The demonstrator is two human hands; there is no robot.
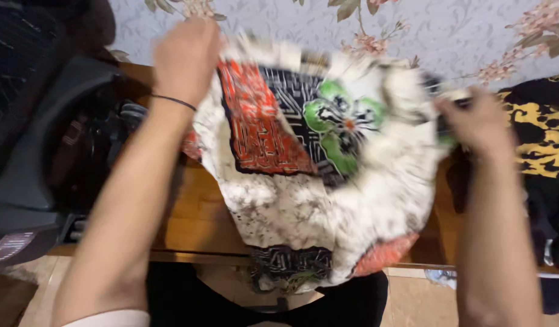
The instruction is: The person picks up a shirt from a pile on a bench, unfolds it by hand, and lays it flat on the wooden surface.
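A white speckled garment point(303, 206) with a red, black and green printed panel hangs spread between my two hands above a wooden table point(197, 224). My left hand point(185, 57), a thin dark band on its wrist, grips the garment's upper left edge. My right hand point(479, 124) grips the upper right edge. The cloth is blurred with motion, and its lower hem drapes over the table's front edge.
A black and yellow patterned garment point(543, 139) lies at the right on the table. A dark chair or bag point(43, 145) stands at the left. Floral wallpaper point(412, 30) is behind the table. Tan floor shows below.
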